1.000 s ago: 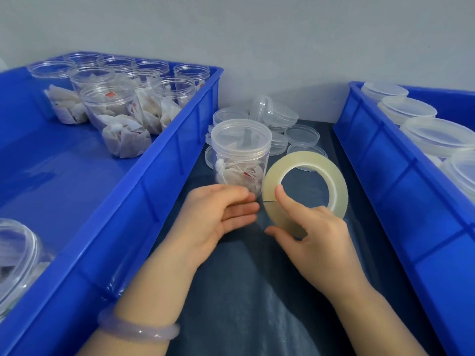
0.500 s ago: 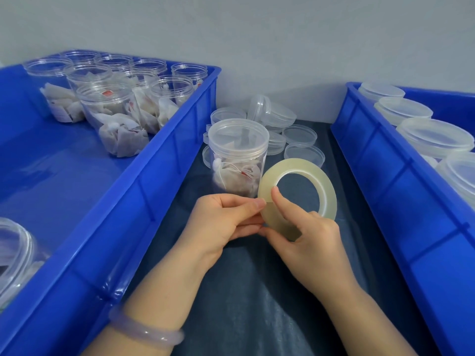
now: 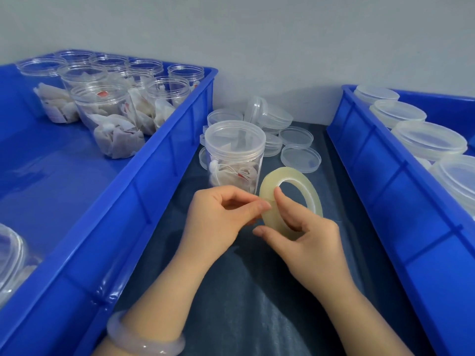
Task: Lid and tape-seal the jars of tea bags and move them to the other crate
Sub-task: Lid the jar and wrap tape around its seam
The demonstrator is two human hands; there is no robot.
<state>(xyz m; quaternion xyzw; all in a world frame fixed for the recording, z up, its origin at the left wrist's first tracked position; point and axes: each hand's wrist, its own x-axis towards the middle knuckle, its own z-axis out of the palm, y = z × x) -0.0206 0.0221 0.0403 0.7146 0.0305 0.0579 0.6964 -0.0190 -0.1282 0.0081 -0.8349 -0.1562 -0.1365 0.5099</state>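
The right hand grips a roll of tape, clear and yellowish. Its forefinger lies across the front of the ring and its thumb is curled under the outer edge, so the roll stands tilted above the counter, which is covered in dark blue cloth. The left hand is closed in a pinch, with thumb and forefinger meeting on the roll's left edge. Whether a loose end of tape sits between them cannot be made out. A pale bracelet circles the left wrist.

Just behind the hands a jar of tea bags stands upright on the cloth, between the two crates, with a clear lid on top. The roll is just beside the jar's lower right. Behind and to the right of the jar lies a scatter of loose lids, most of them flat and one tipped on its edge.

The left crate is blue and holds a cluster of open jars with tea bags at its far end. Another clear jar shows only partly at its near left. The right crate, also blue, holds a row of lidded jars along its side. A plain grey wall rises behind everything.
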